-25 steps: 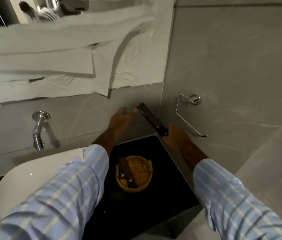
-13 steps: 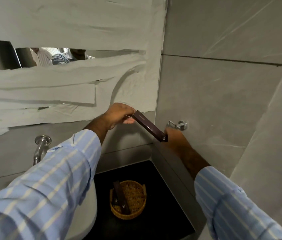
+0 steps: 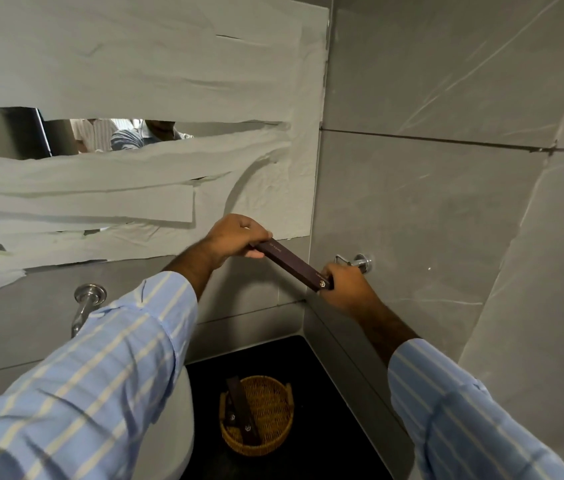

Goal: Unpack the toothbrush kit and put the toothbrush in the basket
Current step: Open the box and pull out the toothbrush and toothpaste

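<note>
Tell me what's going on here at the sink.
A person in a striped shirt holds a slim dark toothbrush kit box up near the wall, the left hand at its far end and the right hand gripping the near end. It looks unopened. Below, a wicker basket on the dark counter already holds similar dark boxes.

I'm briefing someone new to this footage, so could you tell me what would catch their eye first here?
Most striking is the slim dark brown box held up mid-frame, the left hand at its upper end and the right hand at its lower end. Below, a round wicker basket on the black counter holds more dark boxes. Behind, torn paper strips cover most of the mirror.
</note>
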Available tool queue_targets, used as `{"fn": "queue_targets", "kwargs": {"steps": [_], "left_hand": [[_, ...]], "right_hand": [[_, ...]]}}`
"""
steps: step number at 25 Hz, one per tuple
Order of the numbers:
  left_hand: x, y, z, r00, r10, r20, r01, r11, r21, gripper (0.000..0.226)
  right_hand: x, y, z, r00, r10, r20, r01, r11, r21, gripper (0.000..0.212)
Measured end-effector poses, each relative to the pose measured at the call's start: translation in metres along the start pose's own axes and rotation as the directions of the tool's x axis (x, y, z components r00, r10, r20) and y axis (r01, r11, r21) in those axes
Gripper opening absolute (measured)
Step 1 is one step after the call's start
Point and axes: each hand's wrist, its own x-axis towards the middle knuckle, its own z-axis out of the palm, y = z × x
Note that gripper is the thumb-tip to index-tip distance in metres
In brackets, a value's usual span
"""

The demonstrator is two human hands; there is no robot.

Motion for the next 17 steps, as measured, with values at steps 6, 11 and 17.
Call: {"fn": "queue_targets", "kwargs": {"steps": [6,11,17], "left_hand": [[-0.007,-0.015,0.003,0.988,-0.027,-0.151,0.009,0.993,-0.121,0.023],[-0.023,-0.032,0.01,0.996,-0.087,-0.037,0.066,0.923,-0.378,0.027],[-0.029,-0.052,-0.004,0.981,-0.089,-0.171,0.048,0.972,-0.229,0.029]], "right_hand": [[-0.007,-0.025,0.015,0.73,0.32,0.604,-0.656,0.082,0.75,0.075],[0.007,-0.063,0.028,0.832,0.241,0.5,-0.312,-0.543,0.78,0.027],[0.009,-0.069,0.014,0.837,0.263,0.48,-0.321,-0.475,0.819,0.017]]}}
